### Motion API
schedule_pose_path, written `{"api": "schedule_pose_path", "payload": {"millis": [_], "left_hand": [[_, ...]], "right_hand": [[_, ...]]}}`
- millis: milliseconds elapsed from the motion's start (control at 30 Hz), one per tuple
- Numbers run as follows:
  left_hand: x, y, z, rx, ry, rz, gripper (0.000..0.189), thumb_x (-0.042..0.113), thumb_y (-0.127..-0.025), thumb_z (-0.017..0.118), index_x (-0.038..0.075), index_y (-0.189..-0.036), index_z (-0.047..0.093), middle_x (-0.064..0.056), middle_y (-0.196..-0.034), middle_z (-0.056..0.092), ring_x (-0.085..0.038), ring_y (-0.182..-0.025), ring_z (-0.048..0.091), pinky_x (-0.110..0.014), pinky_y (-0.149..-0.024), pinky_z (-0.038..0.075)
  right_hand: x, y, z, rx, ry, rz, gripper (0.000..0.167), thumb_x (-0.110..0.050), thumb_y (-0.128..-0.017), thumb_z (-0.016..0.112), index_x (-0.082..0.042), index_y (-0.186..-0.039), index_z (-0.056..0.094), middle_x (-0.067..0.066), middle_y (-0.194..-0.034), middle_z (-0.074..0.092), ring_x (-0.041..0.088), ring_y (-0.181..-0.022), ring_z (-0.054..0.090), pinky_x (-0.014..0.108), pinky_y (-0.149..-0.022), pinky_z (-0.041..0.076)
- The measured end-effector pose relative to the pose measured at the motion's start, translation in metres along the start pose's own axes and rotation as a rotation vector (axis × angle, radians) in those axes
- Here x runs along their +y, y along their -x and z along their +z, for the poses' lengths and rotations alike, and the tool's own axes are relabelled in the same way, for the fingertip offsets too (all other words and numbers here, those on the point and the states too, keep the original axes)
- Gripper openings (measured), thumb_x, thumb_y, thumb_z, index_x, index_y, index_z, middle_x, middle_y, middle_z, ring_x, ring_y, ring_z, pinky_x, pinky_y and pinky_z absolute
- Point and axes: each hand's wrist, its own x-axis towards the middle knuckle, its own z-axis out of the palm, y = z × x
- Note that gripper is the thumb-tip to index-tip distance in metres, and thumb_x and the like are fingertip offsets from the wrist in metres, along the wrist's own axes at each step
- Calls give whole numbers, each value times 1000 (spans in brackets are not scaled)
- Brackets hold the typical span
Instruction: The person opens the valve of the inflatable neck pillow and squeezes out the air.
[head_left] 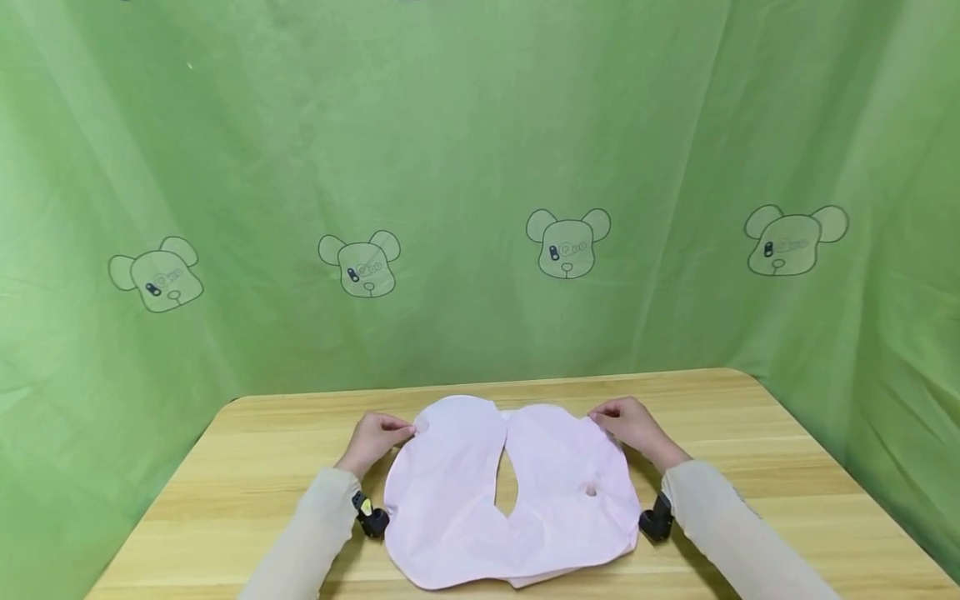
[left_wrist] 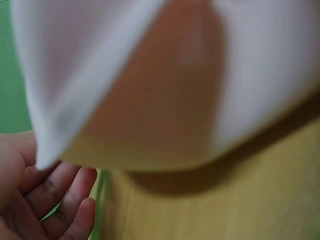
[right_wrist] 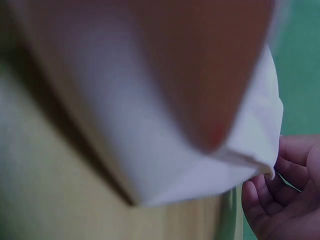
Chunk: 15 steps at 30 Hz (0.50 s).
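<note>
A pale pink, limp flat piece [head_left: 457,500] with a wavy, rounded outline lies spread in front of me, with a narrow slot in its middle. Its exact kind does not show. At its upper left edge, my left hand [head_left: 377,442] pinches the rim between thumb and fingers. My right hand [head_left: 630,427] grips the upper right edge the same way. A small round mark [head_left: 590,489] shows on the right half. Up close in the left wrist view, the raised pink sheet [left_wrist: 270,65] sags from the fingers [left_wrist: 52,187]. In the right wrist view, its corner is held by the fingertips.
Under the pink piece is a light wood-grain table [head_left: 262,467] with rounded far corners. A green curtain [head_left: 457,167] printed with bear heads hangs behind and at both sides. Black wrist cameras [head_left: 657,521] sit beside the cloth at either side.
</note>
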Motion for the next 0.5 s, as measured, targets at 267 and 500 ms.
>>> {"api": "schedule_pose_path", "payload": {"millis": [267, 500], "left_hand": [[-2, 0, 2, -5, 145, -72, 18, 14, -80, 74, -3, -87, 73, -8, -77, 71, -10, -65, 62, -23, -59, 50], [-1, -2, 6, -49, 245, -103, 21, 13, -81, 73, -6, -89, 72, -8, -77, 71, -12, -65, 64, -28, -61, 55]], "right_hand": [[5, 0, 2, -7, -22, 5, 22, -10, -91, 59, 7, -102, 67, 8, -81, 64, 16, -67, 51, 28, -57, 46], [2, 3, 1, -3, -57, 9, 19, -8, -88, 62, 7, -99, 68, 8, -79, 62, 15, -67, 50, 25, -55, 45]]}}
